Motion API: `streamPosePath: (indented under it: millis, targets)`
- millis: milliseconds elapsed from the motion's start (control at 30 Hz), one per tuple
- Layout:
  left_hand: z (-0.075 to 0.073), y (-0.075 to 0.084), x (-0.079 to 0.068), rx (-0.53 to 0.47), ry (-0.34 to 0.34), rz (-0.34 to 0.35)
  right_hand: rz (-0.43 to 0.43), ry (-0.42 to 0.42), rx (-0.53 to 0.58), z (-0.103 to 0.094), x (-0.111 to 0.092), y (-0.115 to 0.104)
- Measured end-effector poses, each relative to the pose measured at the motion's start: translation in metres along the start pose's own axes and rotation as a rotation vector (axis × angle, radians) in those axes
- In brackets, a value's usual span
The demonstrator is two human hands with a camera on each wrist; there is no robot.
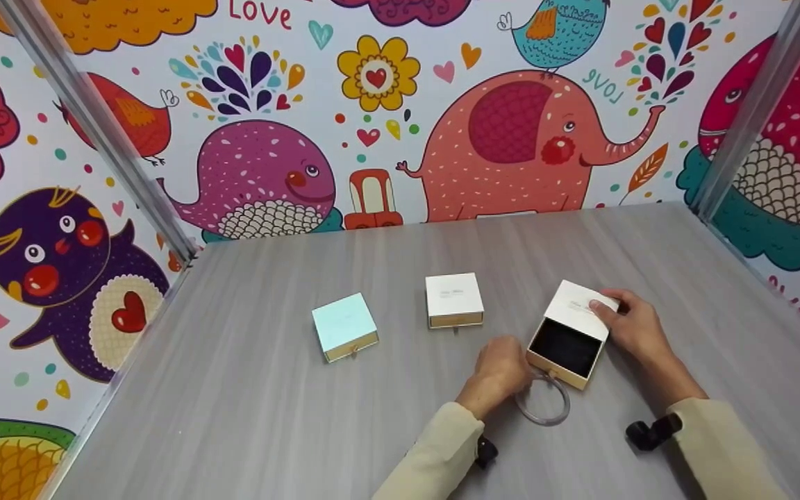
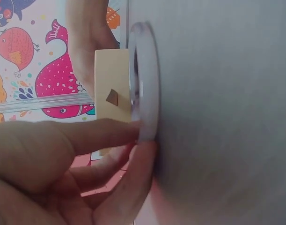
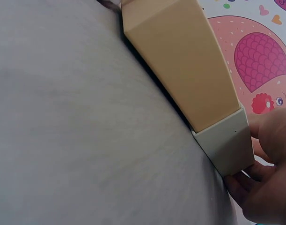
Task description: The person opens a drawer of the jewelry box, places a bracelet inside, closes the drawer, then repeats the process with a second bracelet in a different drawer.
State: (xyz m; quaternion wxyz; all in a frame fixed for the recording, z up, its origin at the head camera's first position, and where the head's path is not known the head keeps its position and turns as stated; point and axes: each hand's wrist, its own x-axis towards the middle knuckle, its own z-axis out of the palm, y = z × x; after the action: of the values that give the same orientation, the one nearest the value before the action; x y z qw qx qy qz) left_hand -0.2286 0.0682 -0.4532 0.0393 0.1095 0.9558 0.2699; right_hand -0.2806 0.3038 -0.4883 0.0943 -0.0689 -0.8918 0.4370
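Observation:
A clear, pale bangle (image 1: 544, 422) lies just in front of the right-hand jewellery box, and my left hand (image 1: 501, 368) pinches its edge between thumb and finger. In the left wrist view the bangle (image 2: 150, 84) is close to the table top. The white jewellery box (image 1: 573, 305) has its tan drawer (image 1: 558, 373) pulled out toward me, showing a black lining. My right hand (image 1: 639, 326) holds the white sleeve at its far right, thumb on top. In the right wrist view, fingers grip the end of the white sleeve (image 3: 227, 143).
A second white box (image 1: 454, 295), closed, stands left of the open one. Farther left is a closed light-blue box (image 1: 344, 323). All sit on a grey wood-grain table (image 1: 233, 417). Behind it rises a cartoon-printed wall (image 1: 386, 139) with metal posts (image 1: 94, 125) at the corners.

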Motion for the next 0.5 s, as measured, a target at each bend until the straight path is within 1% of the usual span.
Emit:
streamPosePath:
  millis: [67, 300, 400, 500]
  targets:
    - [-0.0003, -0.0001, -0.0004, -0.032, -0.007, -0.004, -0.008, 0.000, -0.002, -0.0003, 0.0005, -0.0002]
    - [0.0002, 0.0015, -0.0036, -0.140, -0.083, -0.031, -0.015, -0.010, 0.001, -0.0015, 0.0006, 0.0006]
    - [-0.0009, 0.0031, -0.0051, -0.173, -0.108, -0.037, -0.013, -0.011, -0.003, -0.0013, 0.0001, 0.0006]
    - [-0.0023, 0.0050, -0.0057, -0.171, -0.109, -0.032, -0.017, -0.006, -0.010, -0.0012, 0.0004, 0.0003]
